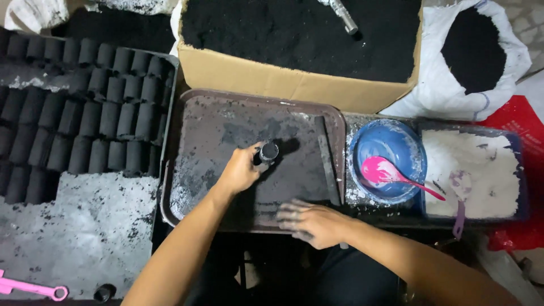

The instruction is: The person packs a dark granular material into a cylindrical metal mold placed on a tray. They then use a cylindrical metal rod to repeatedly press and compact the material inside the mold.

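My left hand (241,169) grips a short black cylinder (268,152) that stands upright on a dark brown tray (204,122) dusted with black and white powder. My right hand (310,222) rests flat on the tray's near edge, fingers spread and blackened, holding nothing. A thin dark stick (327,161) lies along the tray's right side.
Rows of black cylinders (85,107) fill a tray on the left. A cardboard box (294,85) of black powder with a metal tube (343,14) sits behind. A blue bowl (391,136) holds a pink spoon (391,173); a container of white powder (481,164) and a white sack (473,51) stand right.
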